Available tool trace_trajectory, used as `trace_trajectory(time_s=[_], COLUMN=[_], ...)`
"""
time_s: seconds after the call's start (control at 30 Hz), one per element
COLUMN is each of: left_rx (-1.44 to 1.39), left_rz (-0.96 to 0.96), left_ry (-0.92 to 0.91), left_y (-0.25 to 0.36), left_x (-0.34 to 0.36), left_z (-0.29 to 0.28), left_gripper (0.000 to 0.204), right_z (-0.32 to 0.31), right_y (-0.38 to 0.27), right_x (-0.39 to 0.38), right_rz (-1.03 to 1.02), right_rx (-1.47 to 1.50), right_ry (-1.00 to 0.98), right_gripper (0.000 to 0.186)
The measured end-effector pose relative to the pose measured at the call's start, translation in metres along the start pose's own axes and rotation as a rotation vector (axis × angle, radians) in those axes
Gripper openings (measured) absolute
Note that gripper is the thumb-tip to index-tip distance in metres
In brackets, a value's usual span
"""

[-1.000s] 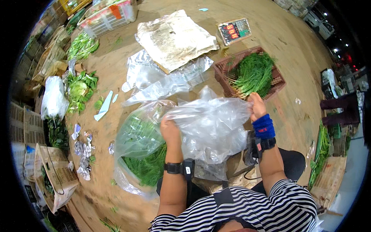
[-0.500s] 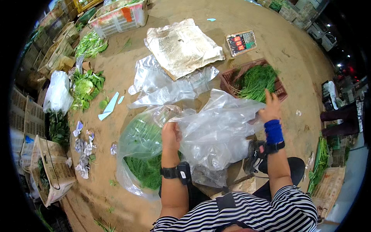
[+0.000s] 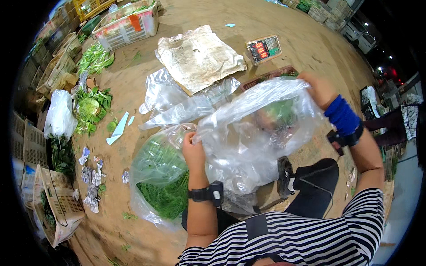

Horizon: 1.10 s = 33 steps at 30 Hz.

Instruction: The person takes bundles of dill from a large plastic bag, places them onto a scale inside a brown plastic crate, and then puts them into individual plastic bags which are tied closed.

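Observation:
A large clear plastic bag (image 3: 230, 111) is stretched between my two hands over the ground in front of me. My left hand (image 3: 194, 150) is closed on its near left edge. At the upper right, my right hand (image 3: 318, 91), slightly blurred, grips the bag's far rim, so the bag bulges open. Through the film, part of the brown plastic crate (image 3: 254, 81) and its green herbs show dimly. Beside my left forearm lies another clear bag (image 3: 153, 166) holding feathery green dill (image 3: 166, 197).
Beyond the bag lie a dirty whitish sack (image 3: 199, 57), loose plastic film (image 3: 177, 106) and a digital scale (image 3: 265, 48) with red digits. Leafy greens (image 3: 91, 108), crumpled paper (image 3: 92, 186) and a tipped crate (image 3: 57, 204) lie at the left. A person's leg (image 3: 379, 122) shows far right.
My right hand has risen and moved right, from open fingers above the crate to a grip on the bag's rim. The bag has spread upward over the crate. My left hand keeps its hold.

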State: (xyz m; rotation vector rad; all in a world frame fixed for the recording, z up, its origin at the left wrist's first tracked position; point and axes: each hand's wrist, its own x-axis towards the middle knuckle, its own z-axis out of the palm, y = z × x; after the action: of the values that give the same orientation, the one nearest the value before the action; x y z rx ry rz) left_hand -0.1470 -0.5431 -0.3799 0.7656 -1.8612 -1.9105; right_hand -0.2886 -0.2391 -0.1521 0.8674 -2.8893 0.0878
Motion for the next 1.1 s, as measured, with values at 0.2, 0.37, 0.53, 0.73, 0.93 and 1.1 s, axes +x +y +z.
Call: trace_trajectory(time_s=[0.2,0.37,0.53,0.73,0.93,1.1], left_rx=[-1.125,-0.692,-0.706,-0.666,-0.697,-0.806], left_rz=[-0.063,0.075,-0.068,0.016,-0.079,-0.136], left_ry=[-0.568,-0.055,0.518,0.553,0.652,0.755], left_y=[0.010,0.026,0.042,0.033,0.037,0.061], left_x=[-0.019,0.001,0.001,-0.016,-0.039,-0.056], left_z=[-0.018,-0.059,-0.035,0.026,0.045,0.055], left_gripper=[0.036,0.025,0.031,0.027,0.024,0.023], right_z=[-0.027,-0.016,0.127,0.241,0.293,0.324], right_y=[0.091,0.170,0.194,0.187,0.163,0.147], right_x=[0.014,0.016,0.001,0.001,0.024,0.045], right_rz=[0.013,-0.019,-0.311,-0.467,-0.553,-0.390], right_rx=[0.297,0.415,-0.169,-0.148,0.102,0.109], right_ry=[-0.487,-0.688,-0.579,-0.560,-0.455,-0.765], right_gripper=[0.056,0.088,0.111,0.118,0.117,0.108])
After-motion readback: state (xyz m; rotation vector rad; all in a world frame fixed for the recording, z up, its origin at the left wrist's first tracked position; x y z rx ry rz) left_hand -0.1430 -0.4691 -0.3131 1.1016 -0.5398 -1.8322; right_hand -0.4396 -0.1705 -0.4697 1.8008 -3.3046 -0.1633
